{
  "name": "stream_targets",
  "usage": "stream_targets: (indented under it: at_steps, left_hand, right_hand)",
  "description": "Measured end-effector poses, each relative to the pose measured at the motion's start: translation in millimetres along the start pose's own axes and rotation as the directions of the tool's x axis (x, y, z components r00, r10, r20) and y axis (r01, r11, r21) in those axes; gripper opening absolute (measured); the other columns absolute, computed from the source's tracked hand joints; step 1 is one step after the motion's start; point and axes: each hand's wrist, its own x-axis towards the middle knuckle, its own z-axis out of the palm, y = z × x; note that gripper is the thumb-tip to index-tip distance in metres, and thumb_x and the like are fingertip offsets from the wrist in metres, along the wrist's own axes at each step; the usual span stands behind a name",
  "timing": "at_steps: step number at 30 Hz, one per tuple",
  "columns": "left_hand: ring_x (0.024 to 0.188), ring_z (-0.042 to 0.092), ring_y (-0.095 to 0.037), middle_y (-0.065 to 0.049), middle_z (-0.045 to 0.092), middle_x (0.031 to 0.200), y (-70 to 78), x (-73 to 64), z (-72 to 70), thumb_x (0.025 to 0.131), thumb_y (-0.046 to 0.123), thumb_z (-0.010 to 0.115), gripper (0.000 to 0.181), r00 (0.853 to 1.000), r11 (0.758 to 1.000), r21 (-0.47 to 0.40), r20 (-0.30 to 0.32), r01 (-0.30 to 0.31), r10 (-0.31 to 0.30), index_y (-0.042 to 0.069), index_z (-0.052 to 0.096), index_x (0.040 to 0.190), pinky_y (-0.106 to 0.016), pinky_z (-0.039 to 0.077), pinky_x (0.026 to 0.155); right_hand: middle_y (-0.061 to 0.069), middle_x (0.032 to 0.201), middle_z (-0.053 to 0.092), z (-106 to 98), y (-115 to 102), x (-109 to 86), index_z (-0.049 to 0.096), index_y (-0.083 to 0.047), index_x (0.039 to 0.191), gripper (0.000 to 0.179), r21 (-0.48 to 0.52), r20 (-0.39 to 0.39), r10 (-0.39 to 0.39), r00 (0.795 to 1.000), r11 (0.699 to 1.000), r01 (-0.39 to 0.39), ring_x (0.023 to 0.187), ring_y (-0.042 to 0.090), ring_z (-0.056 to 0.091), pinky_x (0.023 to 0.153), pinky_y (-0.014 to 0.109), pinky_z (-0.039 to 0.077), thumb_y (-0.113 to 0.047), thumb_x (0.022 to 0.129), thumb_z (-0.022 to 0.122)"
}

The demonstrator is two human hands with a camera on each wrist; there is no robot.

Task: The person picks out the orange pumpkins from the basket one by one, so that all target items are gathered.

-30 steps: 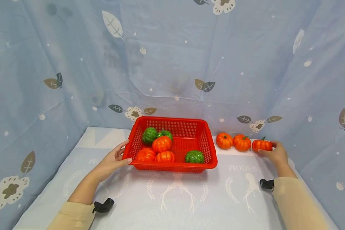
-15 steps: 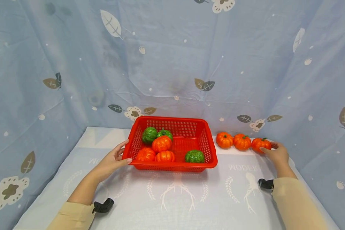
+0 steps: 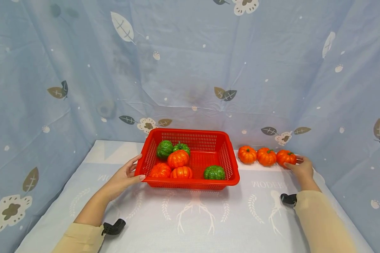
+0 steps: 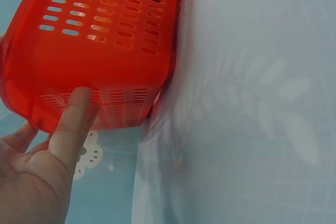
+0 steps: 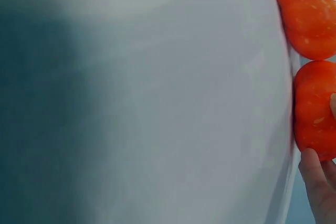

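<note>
A red plastic basket [image 3: 190, 182] stands on the table with small orange and green pumpkins in it. My left hand [image 3: 121, 179] holds its left end, thumb at the front corner and fingers at the side rim; in the left wrist view one straight digit lies against the slotted wall. Right of the basket, several orange pumpkins line up along the back edge. My right hand [image 3: 301, 170] holds the rightmost pumpkin [image 3: 285, 158], thumb in front and fingers at its right side. In the right wrist view that pumpkin [image 5: 312, 114] sits right against its neighbour [image 5: 310, 14].
Inside the basket, a green pumpkin [image 3: 214, 172] sits at the right, apart from the group at the left. A pale printed cloth [image 3: 209, 225] covers the table. Blue patterned curtain [image 3: 190, 70] rises behind and at both sides.
My right hand has shifted slightly left, bringing the rightmost pumpkin closer to its neighbour. Its stem now leans lower. The left hand and basket stay where they were.
</note>
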Motion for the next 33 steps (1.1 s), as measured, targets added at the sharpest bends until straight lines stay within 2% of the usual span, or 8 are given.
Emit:
stream_targets:
  at_steps: [5,10,13,17,24,29,33]
  left_hand:
    - [0.133,0.042,-0.049,-0.031,0.033,0.153,-2.5,0.7,-1.1,0.092,0.004,0.07,0.088,1.0,1.0,-0.005,0.012,-0.025,0.025,0.012,0.016,0.161,-0.024,0.051,0.092]
    - [0.133,0.043,-0.048,-0.03,0.033,0.152,-3.2,0.7,-1.7,0.092,0.004,0.07,0.088,1.0,1.0,-0.002,0.013,-0.02,0.02,0.012,0.017,0.161,-0.024,0.051,0.092]
    - [0.134,0.042,-0.049,-0.03,0.033,0.153,-2.5,0.4,-1.6,0.092,0.004,0.069,0.087,1.0,1.0,-0.005,0.015,-0.012,0.012,0.012,0.016,0.161,-0.024,0.05,0.092]
    - [0.134,0.042,-0.05,-0.031,0.033,0.153,-1.3,0.3,-0.9,0.092,0.003,0.068,0.087,1.0,1.0,-0.012,0.016,-0.011,0.011,0.012,0.016,0.161,-0.025,0.051,0.092]
    - [0.133,0.042,-0.05,-0.03,0.032,0.153,-1.1,0.6,-0.8,0.092,0.005,0.069,0.088,1.0,1.0,-0.002,0.014,-0.012,0.012,0.012,0.016,0.161,-0.024,0.05,0.092]
    - [0.134,0.042,-0.05,-0.03,0.032,0.153,-1.7,0.4,-1.7,0.092,0.006,0.071,0.089,1.0,1.0,-0.006,0.016,-0.014,0.014,0.012,0.015,0.161,-0.024,0.05,0.092]
    - [0.134,0.042,-0.05,-0.03,0.032,0.153,-2.3,0.6,-1.7,0.092,0.007,0.071,0.089,1.0,1.0,-0.003,0.016,-0.011,0.011,0.013,0.016,0.161,-0.024,0.05,0.092]
  right_hand:
    - [0.036,0.147,0.035,3.1,-2.1,-1.6,0.029,0.012,0.147,0.072,-0.003,-0.01,0.009,1.0,1.0,-0.009,0.131,0.05,0.038,0.108,0.055,0.039,-0.016,0.094,0.068]
    - [0.036,0.148,0.033,4.8,-0.1,1.0,0.028,0.01,0.149,0.073,0.013,-0.009,0.029,1.0,1.0,-0.029,0.132,0.05,0.037,0.108,0.054,0.039,-0.015,0.094,0.068]
    - [0.036,0.149,0.031,3.2,2.4,3.6,0.025,0.009,0.151,0.075,0.02,0.008,0.047,0.999,0.999,-0.047,0.133,0.05,0.036,0.109,0.054,0.038,-0.017,0.095,0.068]
    - [0.038,0.149,0.029,-4.6,2.9,1.2,0.023,0.009,0.151,0.076,-0.011,0.044,0.025,0.999,1.0,-0.025,0.131,0.052,0.036,0.109,0.056,0.036,-0.019,0.095,0.067]
    - [0.038,0.152,0.024,-23.0,-10.1,-20.8,0.022,0.007,0.152,0.072,-0.043,0.077,0.007,0.997,0.999,-0.004,0.131,0.054,0.036,0.106,0.059,0.039,-0.022,0.099,0.059]
    - [0.036,0.153,0.025,-28.9,-25.8,-42.6,0.031,0.005,0.151,0.065,-0.068,0.057,0.0,0.998,0.998,0.004,0.133,0.055,0.033,0.105,0.061,0.04,-0.03,0.101,0.054]
    - [0.034,0.153,0.029,-30.8,-32.1,-57.8,0.038,0.004,0.148,0.06,-0.073,0.043,-0.037,0.998,0.997,0.04,0.134,0.053,0.034,0.103,0.062,0.041,-0.032,0.102,0.052]
